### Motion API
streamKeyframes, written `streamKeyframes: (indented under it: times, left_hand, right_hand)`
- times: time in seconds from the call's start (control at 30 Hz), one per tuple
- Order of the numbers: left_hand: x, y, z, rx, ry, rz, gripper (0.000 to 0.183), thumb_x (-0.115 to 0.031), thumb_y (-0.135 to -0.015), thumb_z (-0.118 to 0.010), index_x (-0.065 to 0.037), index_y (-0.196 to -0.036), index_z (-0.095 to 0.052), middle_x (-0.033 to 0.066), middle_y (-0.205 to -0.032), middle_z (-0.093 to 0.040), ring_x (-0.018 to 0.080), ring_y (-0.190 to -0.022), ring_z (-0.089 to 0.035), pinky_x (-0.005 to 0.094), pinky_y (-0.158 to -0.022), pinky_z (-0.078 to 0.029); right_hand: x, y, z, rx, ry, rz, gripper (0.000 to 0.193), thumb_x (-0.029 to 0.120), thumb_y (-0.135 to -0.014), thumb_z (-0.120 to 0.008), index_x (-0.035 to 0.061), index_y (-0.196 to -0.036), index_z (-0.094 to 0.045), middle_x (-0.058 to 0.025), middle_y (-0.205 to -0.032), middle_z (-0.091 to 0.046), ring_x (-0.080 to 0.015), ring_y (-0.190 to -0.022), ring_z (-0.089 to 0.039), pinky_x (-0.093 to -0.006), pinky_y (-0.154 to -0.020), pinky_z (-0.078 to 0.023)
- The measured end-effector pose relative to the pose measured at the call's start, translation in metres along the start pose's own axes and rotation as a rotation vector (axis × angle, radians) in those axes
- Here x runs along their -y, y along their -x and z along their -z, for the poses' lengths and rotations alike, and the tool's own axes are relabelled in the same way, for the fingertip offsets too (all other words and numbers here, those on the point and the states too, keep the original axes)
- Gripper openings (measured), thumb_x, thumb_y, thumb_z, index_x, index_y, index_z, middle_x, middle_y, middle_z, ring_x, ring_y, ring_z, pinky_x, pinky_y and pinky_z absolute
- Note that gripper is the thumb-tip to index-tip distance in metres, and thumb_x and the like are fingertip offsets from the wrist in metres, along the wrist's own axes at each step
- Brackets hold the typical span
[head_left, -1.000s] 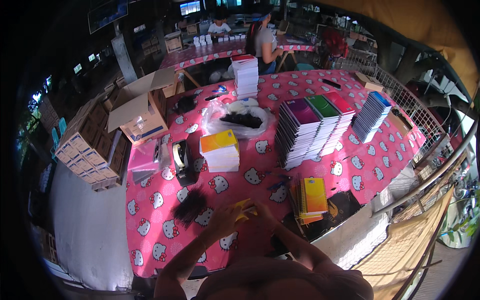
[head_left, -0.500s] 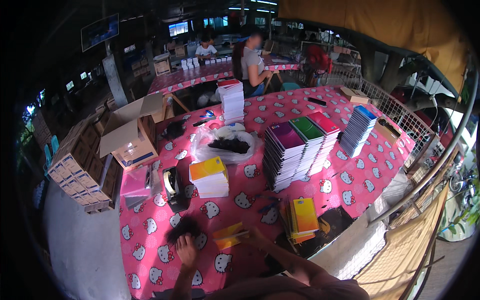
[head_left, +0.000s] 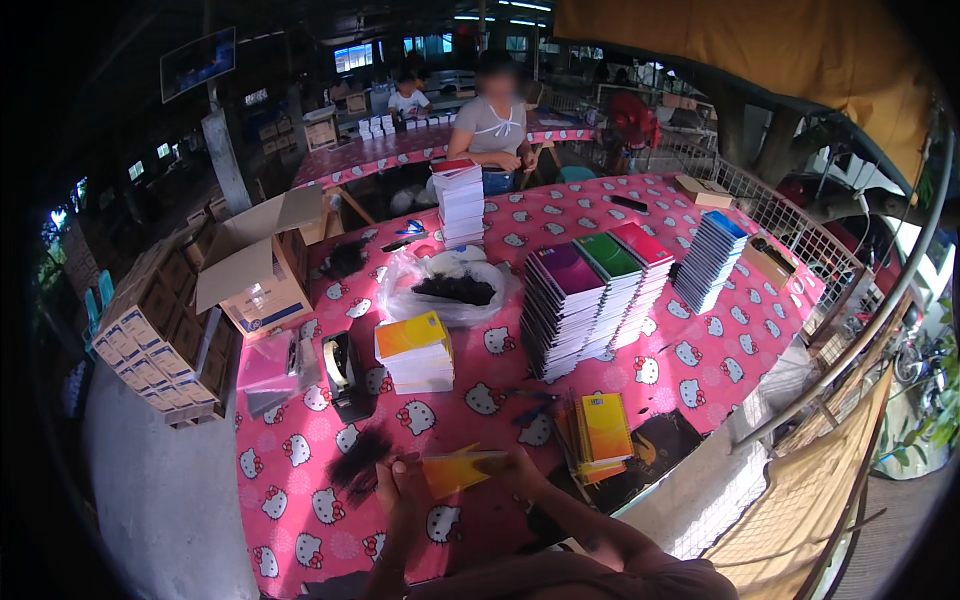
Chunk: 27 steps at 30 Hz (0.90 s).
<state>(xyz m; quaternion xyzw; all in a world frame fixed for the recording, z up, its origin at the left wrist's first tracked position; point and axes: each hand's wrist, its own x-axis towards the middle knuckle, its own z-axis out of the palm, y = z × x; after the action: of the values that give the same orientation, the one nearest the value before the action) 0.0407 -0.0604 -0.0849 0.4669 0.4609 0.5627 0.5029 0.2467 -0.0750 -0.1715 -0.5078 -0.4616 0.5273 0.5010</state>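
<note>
My right hand (head_left: 510,470) grips a yellow-orange notebook (head_left: 455,474) by its right side, low over the pink table near me. At the notebook's left edge is my left hand (head_left: 402,482), its fingers drawn together; anything between them is too small to make out. Just left of that hand lies a loose bundle of thin black strands (head_left: 358,466). To the right, several yellow spiral notebooks (head_left: 604,430) are piled on a dark board (head_left: 672,440). A stack of yellow-orange-topped notebooks (head_left: 414,355) stands farther ahead, beside a black tape dispenser (head_left: 345,375).
Tall notebook stacks with purple (head_left: 566,272), green and red covers stand mid-table, with a blue-topped stack (head_left: 710,260) to their right. A plastic bag (head_left: 400,295) holds black strands. An open carton (head_left: 262,290) stands at the left. Across the table stands a person (head_left: 490,130).
My left hand has left the black bundle and moved right to the notebook's edge, its fingers now closed. The person across the table has turned toward me.
</note>
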Motion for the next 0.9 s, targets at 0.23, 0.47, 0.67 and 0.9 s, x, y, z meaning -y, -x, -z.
streamKeyframes:
  times: [0.23, 0.47, 0.67, 0.9]
  left_hand:
    - [-0.06, -0.014, 0.018, 0.228, -0.6, -0.551, 0.025, -0.011, -0.092, -0.065, 0.0, -0.114, -0.069, 0.0115, -0.082, -0.064, 0.024, -0.075, -0.062, 0.0345, -0.069, -0.05]
    - [-0.067, -0.029, 0.01, 0.204, -0.617, -0.673, 0.015, -0.01, -0.087, -0.071, 0.0, -0.099, -0.072, 0.0117, -0.077, -0.063, 0.0252, -0.066, -0.058, 0.0351, -0.063, -0.048]
    - [-0.066, -0.035, 0.006, 0.264, -0.711, -0.763, 0.014, -0.015, -0.089, -0.069, -0.003, -0.095, -0.073, 0.0105, -0.072, -0.065, 0.0285, -0.064, -0.062, 0.0379, -0.064, -0.049]
    - [-0.069, -0.046, 0.015, 0.338, -0.849, -0.448, 0.019, -0.019, -0.095, -0.063, -0.002, -0.097, -0.07, 0.0166, -0.075, -0.066, 0.0336, -0.062, -0.064, 0.0414, -0.058, -0.049]
  right_hand:
    - [0.073, 0.018, 0.001, -0.005, -0.006, 0.07, 0.034, 0.015, -0.093, -0.071, -0.0024, -0.122, -0.063, -0.0046, -0.103, -0.07, -0.009, -0.094, -0.064, -0.0264, -0.086, -0.053]
    - [0.082, 0.019, 0.009, -0.112, -0.066, 0.206, 0.029, 0.008, -0.092, -0.071, -0.0022, -0.118, -0.065, -0.0045, -0.107, -0.07, -0.0091, -0.095, -0.064, -0.0268, -0.087, -0.053]
    - [0.09, 0.026, 0.01, -0.101, -0.062, 0.199, 0.035, 0.012, -0.091, -0.071, -0.0023, -0.123, -0.064, -0.0044, -0.105, -0.07, -0.0072, -0.094, -0.063, -0.0254, -0.083, -0.054]
    - [0.083, 0.025, 0.011, -0.022, 0.021, 0.256, 0.03, 0.011, -0.092, -0.07, 0.0018, -0.121, -0.068, -0.0021, -0.099, -0.071, -0.004, -0.084, -0.06, -0.0223, -0.074, -0.051]
